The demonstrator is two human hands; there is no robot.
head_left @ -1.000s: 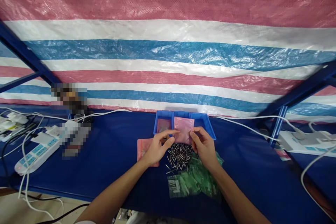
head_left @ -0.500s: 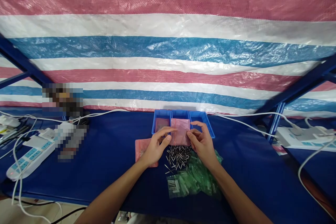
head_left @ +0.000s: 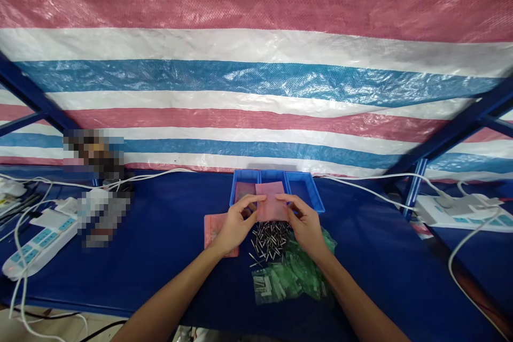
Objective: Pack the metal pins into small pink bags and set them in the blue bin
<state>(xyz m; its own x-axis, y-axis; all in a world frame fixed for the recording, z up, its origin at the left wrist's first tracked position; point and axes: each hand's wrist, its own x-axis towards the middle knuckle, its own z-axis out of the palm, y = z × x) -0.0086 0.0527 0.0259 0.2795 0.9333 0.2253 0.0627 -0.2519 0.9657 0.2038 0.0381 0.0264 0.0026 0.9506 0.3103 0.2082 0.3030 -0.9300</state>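
In the head view, the pouch (head_left: 271, 209), pink and thin, is held up between the two hands, over the near edge of the middle bin (head_left: 273, 175). Taking it as the dial's centre, the left hand (head_left: 234, 227) sits at eight o'clock, its grip pinching the pouch's left edge between thumb and forefinger. The right hand (head_left: 308, 227) is at four o'clock, its grip pinching the right edge the same way. The pins (head_left: 270, 241), dark with pale metal ends, lie heaped at six o'clock on the blue tabletop (head_left: 160, 240). The green bags (head_left: 294, 272) spread at five o'clock, touching the heap, partly under the right forearm. A stack of pink bags (head_left: 212, 227) lies at eight o'clock, partly behind the left hand. The left bin (head_left: 245, 174), at eleven o'clock, holds something pinkish; the right bin (head_left: 304, 189) is at two o'clock
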